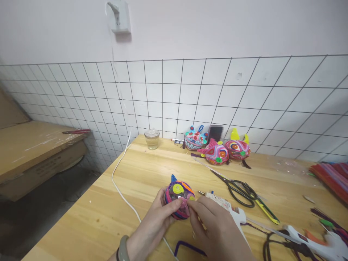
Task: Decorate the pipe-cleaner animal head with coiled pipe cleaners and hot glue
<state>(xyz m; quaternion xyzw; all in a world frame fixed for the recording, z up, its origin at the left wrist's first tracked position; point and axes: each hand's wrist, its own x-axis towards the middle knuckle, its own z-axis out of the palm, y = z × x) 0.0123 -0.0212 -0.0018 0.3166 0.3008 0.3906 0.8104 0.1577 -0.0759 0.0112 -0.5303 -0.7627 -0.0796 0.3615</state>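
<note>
My left hand (156, 226) is wrapped round a rounded craft ornament (178, 189), its thumb pressed on the front. The ornament has coloured cord wound in bands, a yellow disc, a blue pointed tip on top and a bare, shiny dark patch. My right hand (214, 224) is closed in a pinch at the ornament's right side, against a pink fuzzy strip (184, 205). Its fingertips partly hide the strip, and I cannot tell how much is attached. A bent purple pipe cleaner (187, 244) lies on the table below the hands.
A white glue gun (236, 214) lies beside my right hand, near black scissors (239, 190) and a yellow utility knife (268, 211). Finished ornaments (217, 152) and a glass cup (152, 139) stand along the wall. A white cable (122, 194) crosses the table's left side.
</note>
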